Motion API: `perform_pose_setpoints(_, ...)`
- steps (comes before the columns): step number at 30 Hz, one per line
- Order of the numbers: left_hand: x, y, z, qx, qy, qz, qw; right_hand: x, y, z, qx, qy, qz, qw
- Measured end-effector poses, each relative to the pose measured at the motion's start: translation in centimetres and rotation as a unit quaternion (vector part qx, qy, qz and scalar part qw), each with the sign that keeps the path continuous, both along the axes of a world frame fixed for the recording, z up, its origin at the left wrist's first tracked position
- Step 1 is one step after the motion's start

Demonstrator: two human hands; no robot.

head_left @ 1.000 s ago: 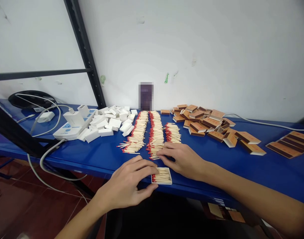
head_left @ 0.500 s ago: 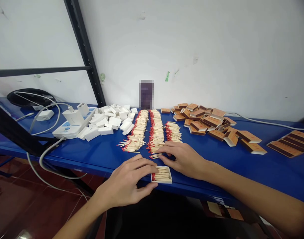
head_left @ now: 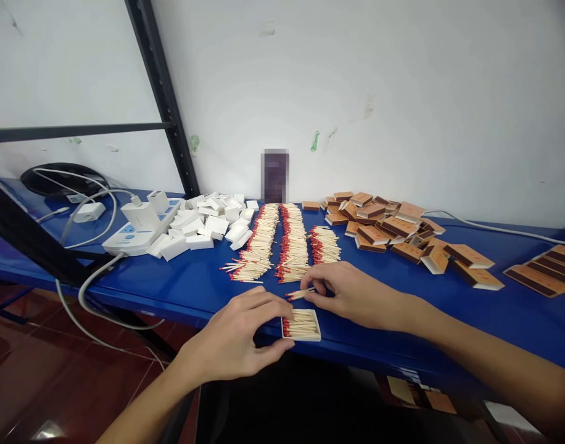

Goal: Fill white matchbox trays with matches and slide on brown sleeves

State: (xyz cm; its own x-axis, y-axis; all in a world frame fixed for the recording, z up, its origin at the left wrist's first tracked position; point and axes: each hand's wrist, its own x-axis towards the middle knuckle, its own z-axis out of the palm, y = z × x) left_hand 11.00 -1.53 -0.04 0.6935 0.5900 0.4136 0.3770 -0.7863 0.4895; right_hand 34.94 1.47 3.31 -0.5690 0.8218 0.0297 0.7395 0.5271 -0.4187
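Note:
At the table's front edge lies a white matchbox tray (head_left: 303, 325) with red-headed matches in it. My left hand (head_left: 248, 330) grips the tray's left end between thumb and fingers. Just above the tray, my right hand (head_left: 340, 291) pinches a few matches (head_left: 295, 295), their red heads pointing left. Beyond my hands, loose matches lie in a left row (head_left: 259, 243), a middle row (head_left: 294, 243) and a shorter right row (head_left: 325, 245). My right fingertips are near the front end of the middle row.
White empty-looking trays (head_left: 213, 222) are heaped at the left, beside a power strip (head_left: 134, 237) with cables. Brown matchbox sleeves (head_left: 388, 225) are piled at the right; several more (head_left: 546, 271) lie side by side farther right. A black rack post (head_left: 164, 92) stands at the left.
My right hand has drawn a few matches away from the middle row, toward me and slightly right. My left hand stays on the tray. The view has shifted slightly.

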Motion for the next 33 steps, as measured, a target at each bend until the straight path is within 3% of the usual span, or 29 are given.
perform_pose_setpoints(5, -0.1, -0.2, 0.0, -0.023, 0.012, 0.022, 0.999, 0.5, 0.1, 1.6, -0.065, -0.069, 0.028, 0.995)
perform_pose_setpoints(12, -0.1, -0.2, 0.2, -0.044, 0.024, 0.057, 0.997, 0.6, 0.3, 2.9, -0.062, -0.187, 0.046, 0.979)
perform_pose_setpoints(18, -0.1, -0.1, 0.1, -0.042, 0.021, 0.057, 0.997, 0.6, 0.5, 3.1, -0.031, -0.158, 0.062, 0.985)
perform_pose_setpoints(24, -0.2, -0.2, 0.2, -0.050, 0.025, 0.054, 0.997, 1.5, 1.2, 2.6, -0.092, -0.086, 0.055, 0.991)
perform_pose_setpoints(33, -0.1, -0.1, 0.3, -0.042, 0.020, 0.047, 0.998, 1.3, 0.9, 2.7, -0.081, -0.121, 0.045, 0.988)
